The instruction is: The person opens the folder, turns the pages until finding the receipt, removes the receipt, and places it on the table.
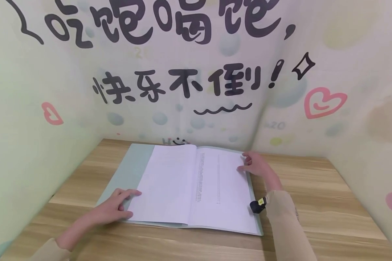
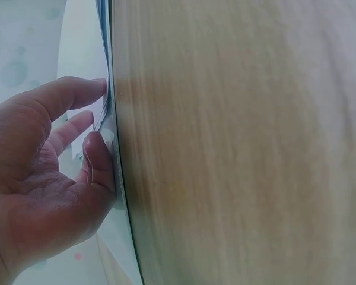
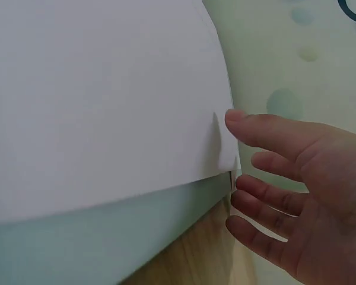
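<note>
An open book (image 1: pixel 215 192) with a pale blue-green cover (image 1: pixel 130 163) lies on the wooden table in the head view. Its left page (image 1: pixel 164 181) looks nearly blank, while columns of small print run down the right page (image 1: pixel 228 177). My left hand (image 1: pixel 111 208) rests at the lower left edge of the pages, thumb and fingers spread apart. At the book's upper right corner is my right hand (image 1: pixel 256 165), its fingers loosely bent. The right wrist view shows the right thumb (image 3: pixel 234 116) at the page edge, apart from the other fingers.
The wooden table (image 1: pixel 313 203) extends on both sides of the book. Behind it stands a pale wall (image 1: pixel 183 123) with black lettering and pink hearts. A small black device with a yellow label (image 1: pixel 258 206) sits at the right wrist, over the book's right edge.
</note>
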`<state>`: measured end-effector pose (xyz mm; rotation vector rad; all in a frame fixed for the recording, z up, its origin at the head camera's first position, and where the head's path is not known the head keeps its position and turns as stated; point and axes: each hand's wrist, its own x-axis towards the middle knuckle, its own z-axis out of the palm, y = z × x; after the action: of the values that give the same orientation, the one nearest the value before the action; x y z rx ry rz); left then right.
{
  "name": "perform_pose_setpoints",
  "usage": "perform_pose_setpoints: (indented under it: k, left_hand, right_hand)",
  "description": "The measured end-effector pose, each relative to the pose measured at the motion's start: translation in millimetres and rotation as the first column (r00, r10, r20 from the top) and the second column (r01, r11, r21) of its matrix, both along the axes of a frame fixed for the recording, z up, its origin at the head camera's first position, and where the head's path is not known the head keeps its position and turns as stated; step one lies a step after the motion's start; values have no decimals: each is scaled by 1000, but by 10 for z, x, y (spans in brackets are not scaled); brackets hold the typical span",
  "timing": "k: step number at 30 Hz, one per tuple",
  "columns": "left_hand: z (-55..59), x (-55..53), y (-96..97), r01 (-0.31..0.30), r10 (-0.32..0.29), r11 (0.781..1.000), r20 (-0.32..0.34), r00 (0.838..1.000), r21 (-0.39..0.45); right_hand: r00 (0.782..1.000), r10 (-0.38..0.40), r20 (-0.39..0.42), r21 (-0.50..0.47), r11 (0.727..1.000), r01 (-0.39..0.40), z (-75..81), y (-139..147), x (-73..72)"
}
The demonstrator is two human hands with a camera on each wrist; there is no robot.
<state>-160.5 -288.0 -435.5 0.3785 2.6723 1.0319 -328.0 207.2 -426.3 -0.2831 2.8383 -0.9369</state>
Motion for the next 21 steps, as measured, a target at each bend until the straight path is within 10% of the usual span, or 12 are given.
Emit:
perform_pose_setpoints:
  k: [21]
  left_hand:
    - [-14,-3,3,9,-9,1000,-28,1000,-7]
  right_hand:
    - [994,83,71,37,996,-86,-87,82,16]
